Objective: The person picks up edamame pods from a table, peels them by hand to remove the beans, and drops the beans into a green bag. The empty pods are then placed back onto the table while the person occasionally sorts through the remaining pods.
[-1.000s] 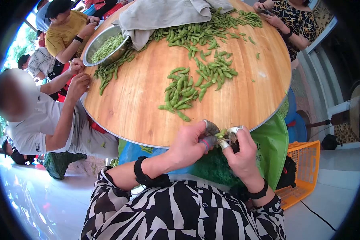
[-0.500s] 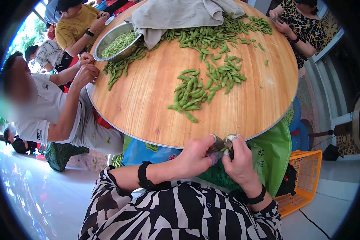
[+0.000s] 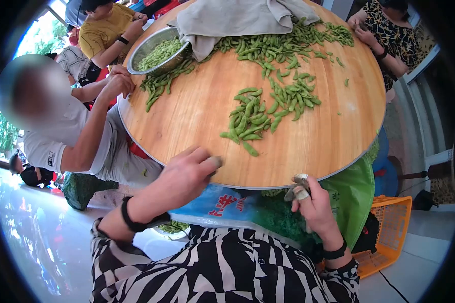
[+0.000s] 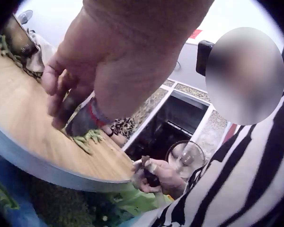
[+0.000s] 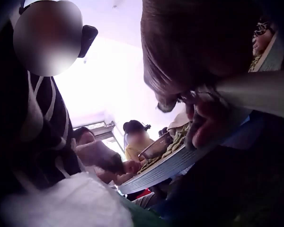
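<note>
My left hand [image 3: 187,177] is over the near left edge of the round wooden table [image 3: 187,116], its fingers loosely bent and a dark cover on the thumb. In the left wrist view those fingers point down, and nothing shows between them. A small heap of edamame pods [image 3: 247,121] lies on the table beyond it. At the table's near edge, my right hand [image 3: 313,207] has its fingers half curled, with white and dark wraps on thumb and finger. No pod shows in it; the inside of its grasp is partly hidden.
A steel colander [image 3: 159,53] of shelled beans stands at the far left beside a grey cloth [image 3: 237,22] and more pods [image 3: 273,48]. Other people sit around the table. An orange crate [image 3: 389,227] is at right, a bowl of green pieces [image 3: 173,228] below my left arm.
My hands were together over a green pod at the table edge. They have parted: the left moved left and over the table, the right stayed near the edge. The pod no longer shows.
</note>
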A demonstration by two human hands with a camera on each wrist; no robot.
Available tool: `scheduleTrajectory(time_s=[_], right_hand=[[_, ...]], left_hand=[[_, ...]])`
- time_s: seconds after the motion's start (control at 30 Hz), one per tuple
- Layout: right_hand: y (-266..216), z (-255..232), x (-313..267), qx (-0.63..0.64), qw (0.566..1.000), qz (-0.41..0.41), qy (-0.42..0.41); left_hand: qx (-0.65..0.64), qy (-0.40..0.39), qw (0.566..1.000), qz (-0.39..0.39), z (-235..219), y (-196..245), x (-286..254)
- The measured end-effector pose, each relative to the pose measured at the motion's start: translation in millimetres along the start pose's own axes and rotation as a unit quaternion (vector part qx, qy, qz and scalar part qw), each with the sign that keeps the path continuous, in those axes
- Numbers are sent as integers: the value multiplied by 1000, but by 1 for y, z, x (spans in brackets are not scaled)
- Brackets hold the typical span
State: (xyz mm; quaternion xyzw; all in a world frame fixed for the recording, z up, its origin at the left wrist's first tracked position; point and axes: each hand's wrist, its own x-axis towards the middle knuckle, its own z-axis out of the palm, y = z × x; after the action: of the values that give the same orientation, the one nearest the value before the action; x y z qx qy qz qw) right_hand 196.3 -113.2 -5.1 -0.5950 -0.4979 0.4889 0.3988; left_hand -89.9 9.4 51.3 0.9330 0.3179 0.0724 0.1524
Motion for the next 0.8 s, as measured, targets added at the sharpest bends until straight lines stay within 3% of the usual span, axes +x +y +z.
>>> scheduleTrajectory(time_s=[0.03, 0.1, 0.27, 0.37, 0.4, 0.43, 0.47, 0.53, 0.67, 0.73, 0.8], right_hand=[[-5, -3, -2, -4, 1000, 1, 4], [-11, -8, -5, 167, 982, 71, -42], [-6, 4, -7, 226, 971, 73, -21], [-7, 10, -4, 213, 976, 49, -28], [-10, 12, 0, 214, 975, 50, -23], [-13, 14, 3, 214, 976, 44, -21], [-15, 15, 4, 213, 976, 39, -20], [-15, 15, 5, 222, 975, 16, -17], [-16, 19, 5, 259, 965, 10, -36], [-15, 20, 4, 272, 961, 11, -44], [-14, 21, 4, 300, 953, 1, -40]], left_hand=[[-21, 39, 999, 23, 10, 3, 16], [-11, 62, 997, 48, 33, 0, 49], [4, 68, 994, 80, 64, -11, 74], [-9, 115, 989, 87, 52, 7, 71], [-205, 64, 977, -3, 45, 18, 69], [-391, 7, 916, -93, 43, 25, 68], [-393, 3, 915, -90, 46, 29, 68], [-578, -10, 802, -152, 50, 36, 70], [-635, -49, 753, -168, 62, 39, 70], [-705, -42, 685, -181, 65, 47, 70], [-712, -37, 676, -187, 67, 50, 70]])
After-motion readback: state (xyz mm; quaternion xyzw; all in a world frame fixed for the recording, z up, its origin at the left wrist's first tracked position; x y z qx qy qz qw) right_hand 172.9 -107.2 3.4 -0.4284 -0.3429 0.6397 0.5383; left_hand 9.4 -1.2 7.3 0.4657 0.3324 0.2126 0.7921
